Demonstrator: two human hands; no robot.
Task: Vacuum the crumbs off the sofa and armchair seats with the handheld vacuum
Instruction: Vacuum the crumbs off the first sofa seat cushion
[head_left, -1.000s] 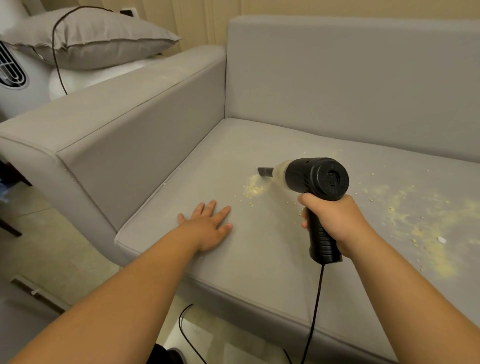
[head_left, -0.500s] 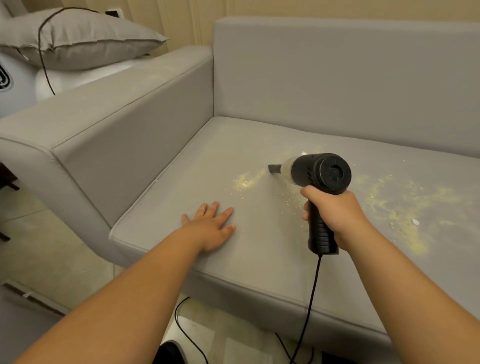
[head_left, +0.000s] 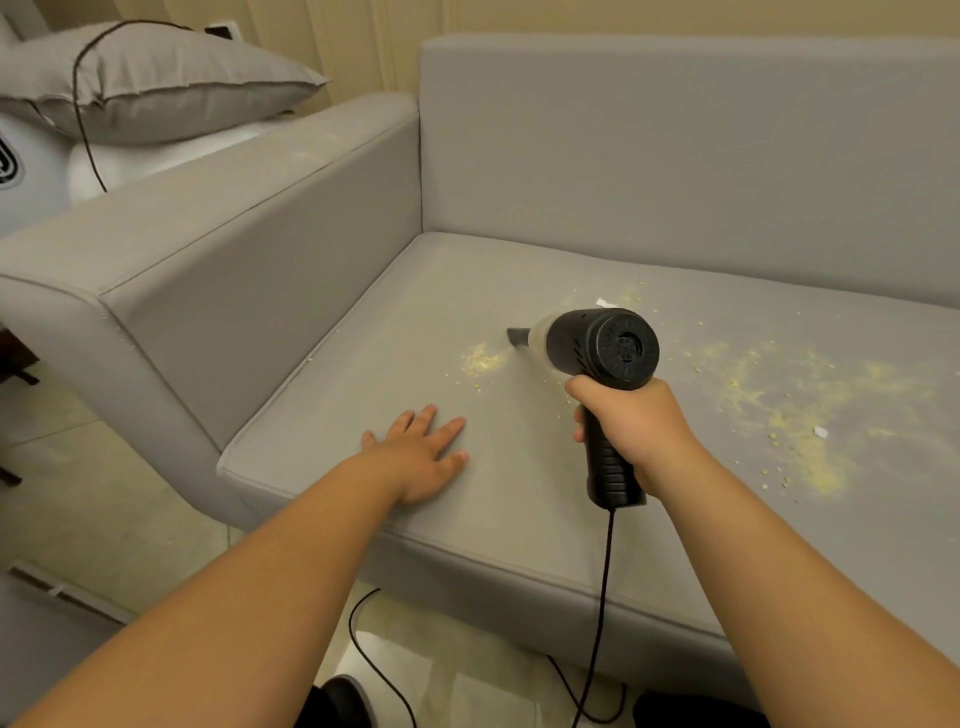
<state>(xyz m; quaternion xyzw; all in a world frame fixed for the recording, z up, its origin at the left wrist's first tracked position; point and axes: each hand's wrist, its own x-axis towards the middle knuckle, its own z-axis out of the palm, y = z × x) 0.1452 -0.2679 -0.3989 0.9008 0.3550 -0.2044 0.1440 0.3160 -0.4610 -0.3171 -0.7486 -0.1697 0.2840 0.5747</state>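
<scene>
Since half a second ago, little is seen to have shifted. Handheld vacuum: gripped by right hand around handle, nozzle held just beside crumbs on sofa seat. Left hand: laid flat, fingers spread, palm down on seat.

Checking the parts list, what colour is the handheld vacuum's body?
Black, with a pale translucent section behind the nozzle; handheld vacuum, head view.
</scene>
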